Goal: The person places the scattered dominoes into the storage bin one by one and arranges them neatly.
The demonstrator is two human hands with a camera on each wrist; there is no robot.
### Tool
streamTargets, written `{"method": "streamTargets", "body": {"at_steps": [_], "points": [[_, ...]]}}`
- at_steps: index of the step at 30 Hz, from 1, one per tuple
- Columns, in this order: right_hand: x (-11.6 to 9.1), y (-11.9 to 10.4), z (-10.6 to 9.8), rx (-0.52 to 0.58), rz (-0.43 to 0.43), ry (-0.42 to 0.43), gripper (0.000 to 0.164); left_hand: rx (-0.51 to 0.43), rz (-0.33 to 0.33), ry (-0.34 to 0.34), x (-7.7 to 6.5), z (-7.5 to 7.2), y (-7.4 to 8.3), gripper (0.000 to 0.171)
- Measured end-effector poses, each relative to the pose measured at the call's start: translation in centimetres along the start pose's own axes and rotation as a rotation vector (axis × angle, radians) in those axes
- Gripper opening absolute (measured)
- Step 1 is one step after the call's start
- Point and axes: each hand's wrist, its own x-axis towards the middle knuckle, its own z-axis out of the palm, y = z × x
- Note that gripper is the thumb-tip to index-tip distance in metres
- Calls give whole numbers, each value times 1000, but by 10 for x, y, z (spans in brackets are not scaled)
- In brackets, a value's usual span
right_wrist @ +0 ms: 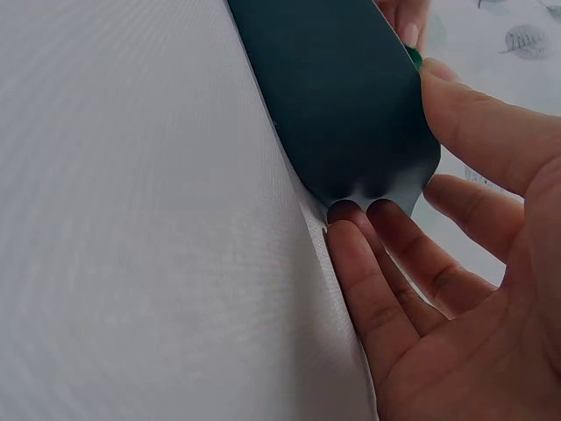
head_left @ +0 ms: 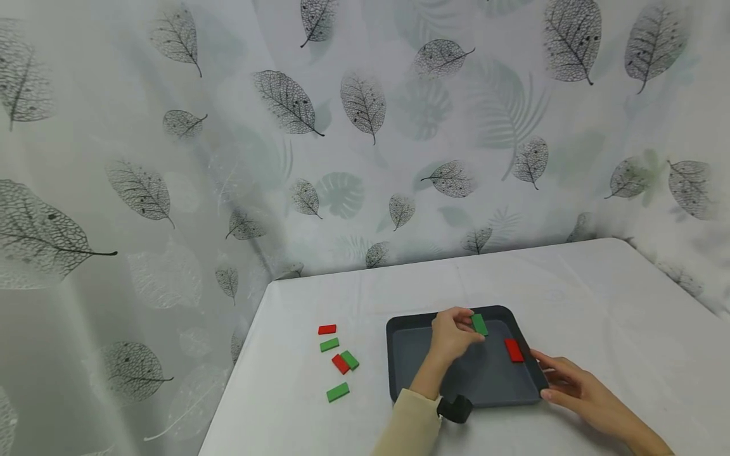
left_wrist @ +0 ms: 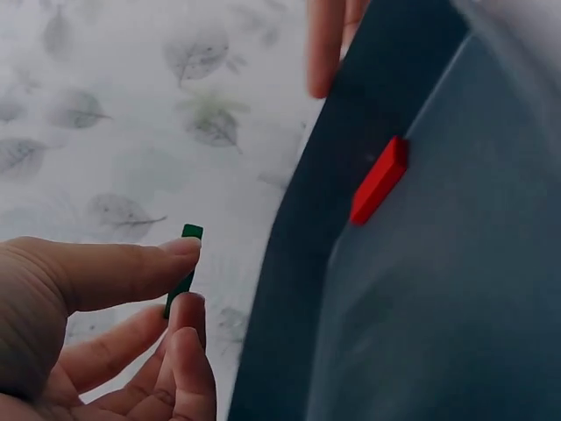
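In the head view my left hand (head_left: 452,334) is above the far part of a dark grey tray (head_left: 393,361). It pinches a green flat block (head_left: 479,325) between thumb and fingertips; the left wrist view shows this block (left_wrist: 188,231) edge-on. Inside the tray, near its right wall, lies a red flat block (head_left: 514,350). My right hand (head_left: 576,389) holds the tray at its near right corner. The right wrist view shows the thumb by the rim and the fingertips (right_wrist: 351,219) against the outer wall (right_wrist: 342,105).
Left of the tray, several loose blocks lie on the white table (head_left: 285,380): a red block (head_left: 327,329) at the back, green blocks such as the nearest one (head_left: 338,392), and a red block (head_left: 340,363) touching a green one. A leaf-patterned curtain (head_left: 353,158) hangs behind.
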Motion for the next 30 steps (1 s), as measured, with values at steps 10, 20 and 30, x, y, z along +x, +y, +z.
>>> {"method": "streamTargets", "body": {"at_steps": [10,20,30], "points": [[-1,0,-2,-7,27,-9,59,75,-105,42,-3,40,-11,40],[-1,0,-1,-3,10,2,59,229,-68,33,-5,53,-13,38],[1,-1,1,-8,-12,12,59,349,-68,14,-3,61,-20,38]]}}
